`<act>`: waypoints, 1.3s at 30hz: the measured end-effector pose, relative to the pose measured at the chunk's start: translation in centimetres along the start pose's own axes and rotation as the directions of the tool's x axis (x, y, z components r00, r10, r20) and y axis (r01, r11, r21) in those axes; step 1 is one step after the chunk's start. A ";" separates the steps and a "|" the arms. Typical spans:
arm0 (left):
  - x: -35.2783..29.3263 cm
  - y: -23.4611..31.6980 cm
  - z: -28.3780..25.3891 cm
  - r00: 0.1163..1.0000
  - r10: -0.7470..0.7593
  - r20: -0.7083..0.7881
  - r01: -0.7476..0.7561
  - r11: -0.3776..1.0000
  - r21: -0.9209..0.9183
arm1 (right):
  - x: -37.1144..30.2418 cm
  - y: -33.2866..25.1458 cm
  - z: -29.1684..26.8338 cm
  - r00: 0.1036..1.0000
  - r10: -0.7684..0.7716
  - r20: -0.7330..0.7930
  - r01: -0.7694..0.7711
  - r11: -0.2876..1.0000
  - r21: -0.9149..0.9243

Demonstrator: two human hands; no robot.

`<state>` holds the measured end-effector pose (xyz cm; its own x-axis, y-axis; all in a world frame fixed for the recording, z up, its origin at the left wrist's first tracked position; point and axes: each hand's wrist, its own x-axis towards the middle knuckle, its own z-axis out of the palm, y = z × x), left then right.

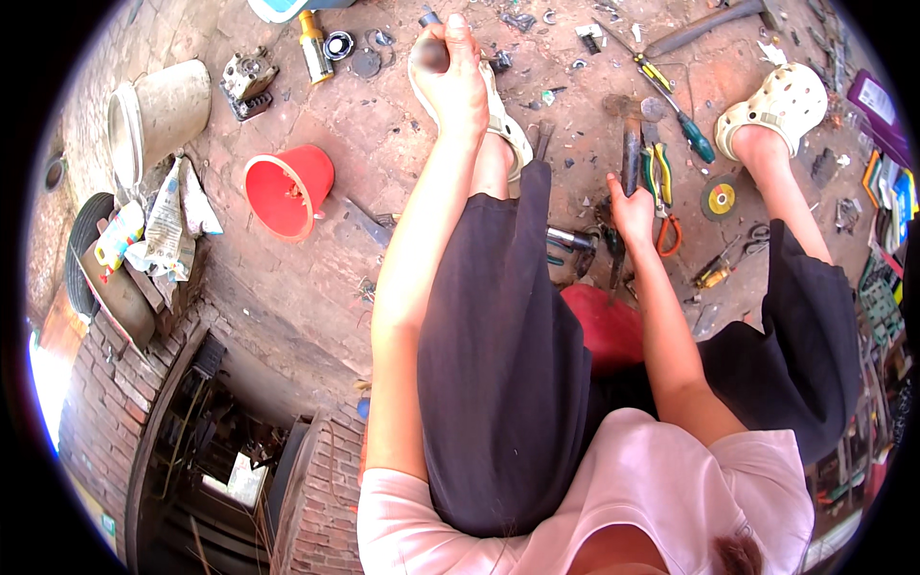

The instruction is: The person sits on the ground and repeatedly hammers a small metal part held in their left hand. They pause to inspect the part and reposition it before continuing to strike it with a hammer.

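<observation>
My left hand (454, 91) reaches far forward, above the left shoe (517, 144). Its fingers are wrapped round a dark rod-like thing with a round brown end (431, 56); the kind of thing is unclear. Nearer to me, my right hand (633, 216) is closed on the dark handle of a hammer (630, 158), whose head points away from me. Just right of the hammer lie pliers with green and yellow handles (661, 177). Orange-handled pliers or cutters (671, 236) are close to my right wrist.
A red bucket (321, 177) stands at left, near a pale cylindrical container (177, 105). A teal-handled screwdriver (697, 139), a cutting disc (719, 198) and a larger hammer (704, 27) lie at right. Metal scraps litter the ground. My right shoe (786, 105) rests beyond.
</observation>
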<state>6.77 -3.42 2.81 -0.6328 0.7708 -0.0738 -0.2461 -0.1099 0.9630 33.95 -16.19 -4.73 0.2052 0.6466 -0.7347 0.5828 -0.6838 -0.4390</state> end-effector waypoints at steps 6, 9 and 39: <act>0.1 -0.3 0.2 1.000 0.008 0.024 -0.009 0.999 0.035 | 0.0 -0.5 -0.4 0.991 0.117 0.067 -0.123 0.988 0.096; -0.1 -0.4 0.4 0.999 0.016 0.028 -0.019 0.996 0.091 | 0.0 -0.7 -0.7 0.990 0.119 0.072 -0.125 0.989 0.084; -0.9 -6.2 -1.3 0.906 0.321 0.277 -0.419 0.779 0.466 | -12.7 -21.5 -7.1 0.921 -0.328 0.209 0.345 0.937 -0.048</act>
<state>7.92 -4.21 -3.43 -0.4487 0.8367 0.3140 0.4153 -0.1159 0.9023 24.44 -7.28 17.68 -0.1671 0.7493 -0.6408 0.6546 -0.4017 -0.6404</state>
